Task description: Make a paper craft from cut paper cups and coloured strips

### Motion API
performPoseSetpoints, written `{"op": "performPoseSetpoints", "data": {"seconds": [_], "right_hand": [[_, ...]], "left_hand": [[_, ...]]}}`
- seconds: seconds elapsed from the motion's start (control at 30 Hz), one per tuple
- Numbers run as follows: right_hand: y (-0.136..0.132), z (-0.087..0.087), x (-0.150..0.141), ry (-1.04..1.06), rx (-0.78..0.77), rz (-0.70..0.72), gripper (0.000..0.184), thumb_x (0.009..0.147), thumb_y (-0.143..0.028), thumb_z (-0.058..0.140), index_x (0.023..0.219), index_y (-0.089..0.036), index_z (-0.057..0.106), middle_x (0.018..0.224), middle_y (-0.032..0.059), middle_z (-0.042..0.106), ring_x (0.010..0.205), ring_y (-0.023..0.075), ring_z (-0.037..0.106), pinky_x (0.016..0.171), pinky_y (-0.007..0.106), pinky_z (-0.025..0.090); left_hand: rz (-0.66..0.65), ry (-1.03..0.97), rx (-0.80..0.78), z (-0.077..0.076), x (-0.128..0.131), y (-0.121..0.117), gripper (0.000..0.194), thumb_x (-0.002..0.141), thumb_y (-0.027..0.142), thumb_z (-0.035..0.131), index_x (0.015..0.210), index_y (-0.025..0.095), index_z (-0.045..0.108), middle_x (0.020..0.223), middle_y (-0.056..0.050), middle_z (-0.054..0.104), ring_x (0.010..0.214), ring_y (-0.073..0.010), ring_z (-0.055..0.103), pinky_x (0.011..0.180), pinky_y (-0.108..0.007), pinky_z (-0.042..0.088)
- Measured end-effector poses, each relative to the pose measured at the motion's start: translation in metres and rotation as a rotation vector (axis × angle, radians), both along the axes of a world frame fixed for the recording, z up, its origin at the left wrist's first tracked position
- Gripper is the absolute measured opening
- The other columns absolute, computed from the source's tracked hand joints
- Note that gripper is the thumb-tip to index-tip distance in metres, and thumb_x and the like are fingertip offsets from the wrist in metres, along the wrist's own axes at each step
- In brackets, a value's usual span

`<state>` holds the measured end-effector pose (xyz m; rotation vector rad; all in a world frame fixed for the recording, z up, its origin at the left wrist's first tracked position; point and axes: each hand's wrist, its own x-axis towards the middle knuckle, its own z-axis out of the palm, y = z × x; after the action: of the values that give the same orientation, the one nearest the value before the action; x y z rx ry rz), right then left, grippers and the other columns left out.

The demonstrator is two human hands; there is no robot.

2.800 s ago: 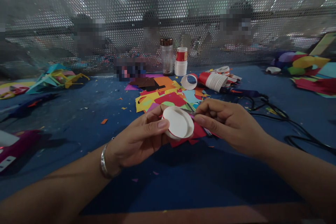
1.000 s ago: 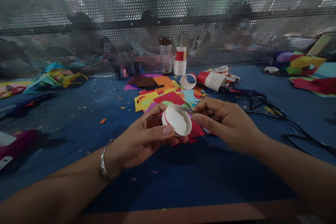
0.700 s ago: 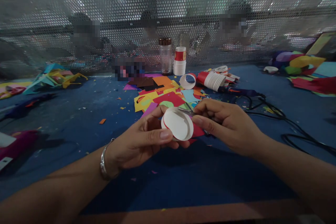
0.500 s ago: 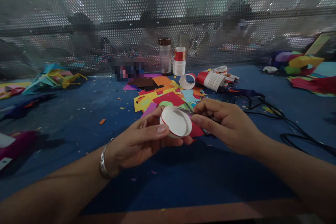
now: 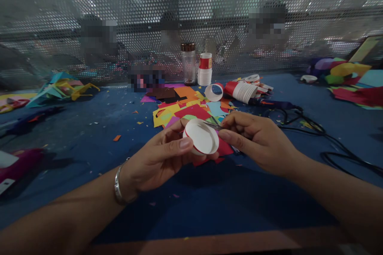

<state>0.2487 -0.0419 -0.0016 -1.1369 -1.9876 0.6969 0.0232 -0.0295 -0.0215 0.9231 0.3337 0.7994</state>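
Perforated screening [image 5: 134, 48] stands behind a blue table [image 5: 98, 139], on which coloured paper [image 5: 193, 111] lies in a loose heap at mid-width. My left hand [image 5: 166, 157] grasps a shallow white cup piece [image 5: 203, 138], thumb on its near left rim, fingers curled behind and beneath. Position of the piece: raised above the table, between both hands, projecting to the right of my left thumb, tilted with its open face toward me. Red edging shows along its left side. My right hand [image 5: 259, 141] pinches a thin grey tool [image 5: 214, 126], its far end at the upper right rim of the piece; contact with the rim I cannot confirm. My fingers hide the tool's remainder. Beyond the paper: a clear jar [image 5: 188, 67] beside an upright cup stack [image 5: 205, 71], and a second cup stack [image 5: 241, 92] on its side.
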Motion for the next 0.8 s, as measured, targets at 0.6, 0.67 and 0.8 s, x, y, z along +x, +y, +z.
{"op": "performPoseSetpoints", "data": {"seconds": [0.6,0.67,0.8], "right_hand": [[-0.0022,-0.0015,-0.0013,0.014,0.009,0.016,0.023,0.094,-0.042,0.064,0.086,-0.02,0.063,0.066,-0.0031,0.06,0.053,0.0091,0.046,0.048,0.022,0.034],[-0.0025,-0.0002,-0.0009,0.005,0.011,0.022,0.023,0.095,-0.041,0.063,0.085,-0.02,0.063,0.066,-0.0029,0.061,0.054,0.0093,0.047,0.049,0.023,0.035],[-0.0022,0.0011,-0.0002,0.008,0.026,0.03,0.025,0.095,-0.04,0.062,0.081,-0.02,0.061,0.066,-0.0031,0.059,0.054,0.0092,0.046,0.049,0.024,0.034]], "left_hand": [[-0.046,0.015,-0.015,0.0012,0.0001,-0.0011,0.028,0.081,0.023,0.083,0.105,0.013,0.073,0.094,-0.008,0.078,0.081,-0.0166,0.077,0.066,-0.015,0.056],[-0.045,0.027,-0.016,0.002,0.0,-0.0012,0.028,0.081,0.024,0.083,0.105,0.013,0.073,0.091,-0.009,0.078,0.077,-0.015,0.075,0.065,-0.015,0.056],[-0.052,0.032,-0.012,0.0047,0.0004,-0.0017,0.027,0.08,0.026,0.084,0.102,0.012,0.076,0.086,-0.009,0.079,0.071,-0.012,0.073,0.065,-0.013,0.056]]}}
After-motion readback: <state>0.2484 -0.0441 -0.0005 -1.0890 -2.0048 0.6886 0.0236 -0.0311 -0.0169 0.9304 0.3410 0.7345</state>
